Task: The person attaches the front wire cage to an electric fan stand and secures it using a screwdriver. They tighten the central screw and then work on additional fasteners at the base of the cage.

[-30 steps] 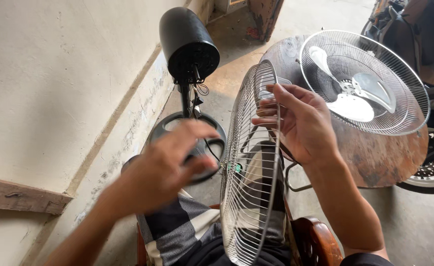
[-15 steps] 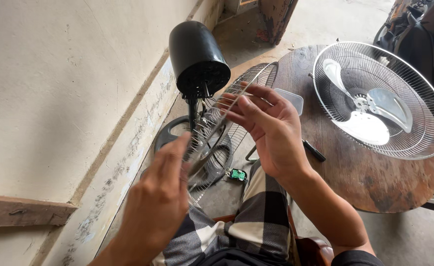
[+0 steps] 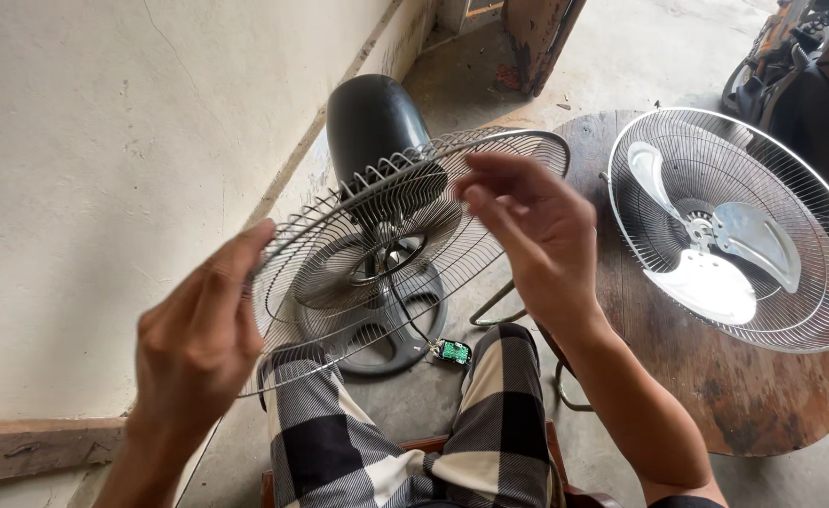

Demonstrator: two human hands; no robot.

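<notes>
I hold a round silver wire fan guard (image 3: 377, 254) between both hands, tilted nearly flat over my lap. My left hand (image 3: 198, 343) grips its near-left rim. My right hand (image 3: 536, 235) holds its far-right rim, fingers curled over the wires. Behind the guard stands a black fan motor housing (image 3: 369, 118) on a pole, with its round black base (image 3: 405, 339) on the floor. A small green circuit board (image 3: 453, 352) hangs on a wire near the base.
A round brown wooden table (image 3: 715, 376) stands at right, bearing a second wire guard (image 3: 743, 226) with silver fan blades in it. A pale wall runs along the left. My legs in checked shorts (image 3: 395, 442) are below. A motorbike stands at far right.
The guard has turned from standing on edge to lying almost flat facing the motor housing. My left hand moved onto its rim, and my view shifted left.
</notes>
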